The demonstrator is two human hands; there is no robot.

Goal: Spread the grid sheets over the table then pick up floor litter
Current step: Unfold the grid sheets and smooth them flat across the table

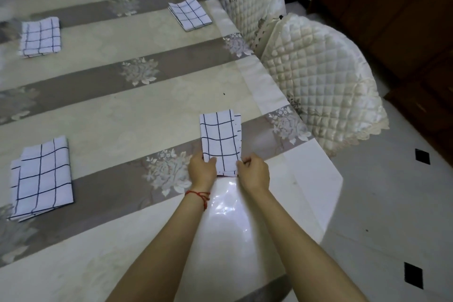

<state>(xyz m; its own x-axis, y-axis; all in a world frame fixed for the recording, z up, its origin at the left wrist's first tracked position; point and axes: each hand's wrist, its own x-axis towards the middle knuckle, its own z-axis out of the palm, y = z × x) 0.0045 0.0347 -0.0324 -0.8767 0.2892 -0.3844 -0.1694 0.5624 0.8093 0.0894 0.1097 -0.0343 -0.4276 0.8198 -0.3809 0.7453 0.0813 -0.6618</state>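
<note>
Near the right edge of the table, a folded grid sheet lies flat on the glossy cover, its long side running away from the person. Both hands hold its near end: the left hand has its thumb on top of the near left corner, and the right hand pinches the near right corner between thumb and curled fingers. So each grip is closed on that same sheet, one at either corner. A red string bracelet circles the left wrist.

Three more folded grid sheets rest on the table, well apart from each other: one at the near left, one at the far left, and one at the far right, close to the table's right edge. All four show dark lines on white cloth.

The tablecloth under the clear cover has cream and grey-brown bands with pale flower motifs. Beside the right edge stand two chairs in quilted cream covers, a nearer one and a farther one. Pale floor tiles with small black diamond insets lie to the right, and dark wooden furniture stands beyond
</note>
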